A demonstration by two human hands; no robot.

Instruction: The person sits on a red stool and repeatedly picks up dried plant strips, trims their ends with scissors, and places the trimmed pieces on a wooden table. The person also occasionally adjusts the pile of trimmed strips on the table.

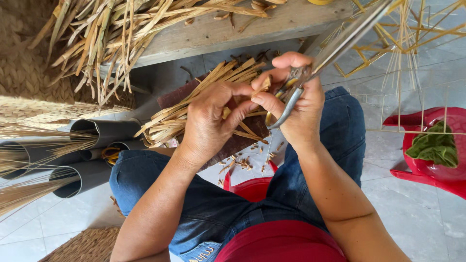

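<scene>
On the pale tiled floor point(427, 218) a person sits on a low red stool point(252, 187), knees apart in blue jeans point(204, 204), seen from above.

Across the top runs a rough wooden bench point(233, 29), heaped with dry straw-coloured leaf strips point(111, 34) that hang over its edge. Left of it, a woven mat point(29, 82). Lower left, grey plastic pipes point(97, 131) lie on their sides, with thin straw bundles point(29, 145) poking out of them. Far right, a red plastic chair point(427, 145) with a green cloth point(437, 145) on its seat; a thin wire frame point(407, 43) stands behind it.

Between the knees, a dark brown board point(233, 143) carries a bundle of cut strips point(189, 111); short offcuts point(238, 165) are scattered on the tiles below.

Left hand point(211, 121): fingers curled, thumb and forefinger pinching a short leaf strip point(262, 87) held above the board, just at the right hand.

Right hand point(298, 104): clenched around the handles of metal scissors point(310, 73), long blades pointing up and right toward the bench. Both hands touch at the fingertips around the strip.
</scene>
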